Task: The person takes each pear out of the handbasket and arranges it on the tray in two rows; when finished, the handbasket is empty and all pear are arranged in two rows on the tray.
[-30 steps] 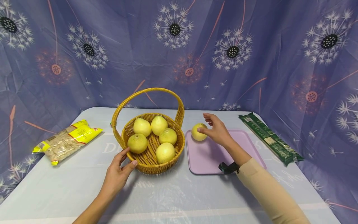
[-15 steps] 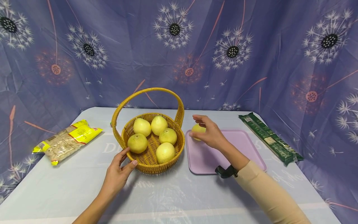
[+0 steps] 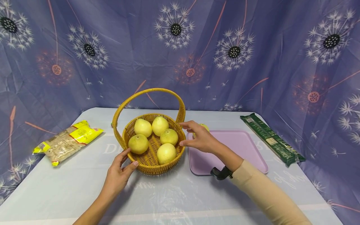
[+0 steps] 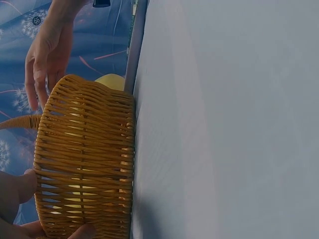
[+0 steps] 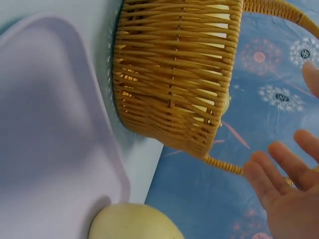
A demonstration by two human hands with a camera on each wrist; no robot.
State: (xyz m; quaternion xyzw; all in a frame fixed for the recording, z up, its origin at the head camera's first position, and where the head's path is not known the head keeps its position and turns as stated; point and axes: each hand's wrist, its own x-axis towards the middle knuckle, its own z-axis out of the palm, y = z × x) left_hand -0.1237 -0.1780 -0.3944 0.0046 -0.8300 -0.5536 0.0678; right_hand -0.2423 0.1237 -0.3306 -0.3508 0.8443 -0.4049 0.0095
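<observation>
A yellow wicker basket with a tall hoop handle stands mid-table, holding several yellow-green grapefruits. My left hand grips its near left rim, thumb outside the wall in the left wrist view. On the right, my right hand hovers with spread fingers beside the basket's right rim; in the right wrist view the hand holds nothing. Behind it, one more grapefruit is mostly hidden on the far left corner of the lilac tray. That grapefruit also shows at the bottom of the right wrist view.
A clear and yellow food packet lies at the table's left. Along the right side is a long green packet. A purple dandelion-print curtain hangs behind the white-covered table.
My right hand has moved left, away from the grapefruit on the tray and over to the basket's right rim. The left hand, basket and fruit have stayed put.
</observation>
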